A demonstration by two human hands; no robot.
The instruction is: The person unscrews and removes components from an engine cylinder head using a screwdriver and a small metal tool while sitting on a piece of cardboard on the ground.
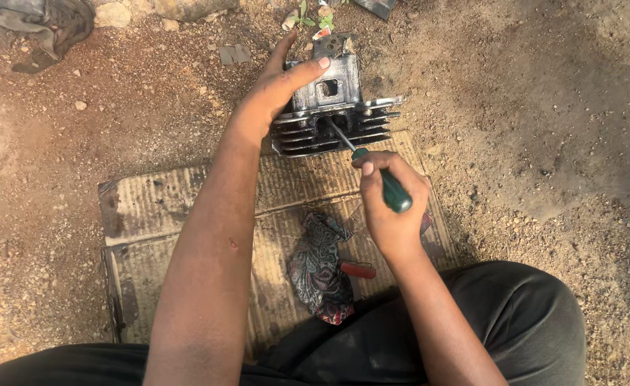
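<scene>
The right hand (393,214), just right of the frame's centre, was closed firmly around the green handle of a screwdriver (386,184), fingers wrapped and thumb pressed along the top. Its metal shaft ran up and to the left, and the tip sat in a dark recess between the fins of a grimy engine cylinder head (329,111) in the upper middle of the frame. The left hand (275,89) lay spread over the upper left side of that part, palm down and fingers extended across its top face; it steadied the part rather than clutching it.

Judging by the scene, the work was in its middle: the tip was engaged in the fins, which remained dark with dirt. Whether anything had been loosened or scraped clean could not be told.

The cylinder head stood at the far edge of a flattened cardboard sheet (157,207) spread on bare, stony dirt. On the cardboard, lower centre, lay a crumpled patterned rag (318,268), with a small red-handled tool (358,270) touching its right side. The person's dark trousers (522,314) filled the lower right.
</scene>
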